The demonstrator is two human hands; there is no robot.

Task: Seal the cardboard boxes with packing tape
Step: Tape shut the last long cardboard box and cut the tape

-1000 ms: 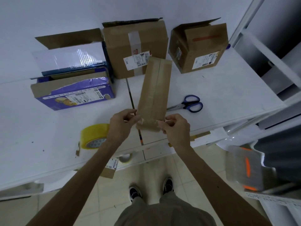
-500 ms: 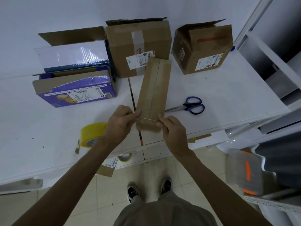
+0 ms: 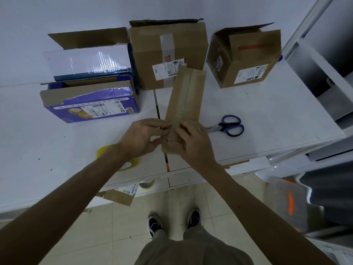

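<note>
Single head-worn view, directed forward and steeply down.
The tabletop (image 3: 267, 115) is seen closely from above its near edge; the left hand (image 3: 142, 138) and right hand (image 3: 194, 144) are centred, the floor (image 3: 122, 226) below.

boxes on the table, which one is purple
The left box, with a purple printed front and a torn top edge; the rest are plain brown cardboard.

We see a long narrow brown box (image 3: 184, 98) in the middle, running near to far, with clear tape glossing its centre seam. Behind it stands a taller brown box (image 3: 168, 54) with a white label, its top flap raised. At far right sits a smaller brown box (image 3: 246, 60), flaps open. On the left, a purple-printed box (image 3: 91, 104) lies open. A yellow tape roll (image 3: 118, 161) lies near left, partly hidden.
</note>
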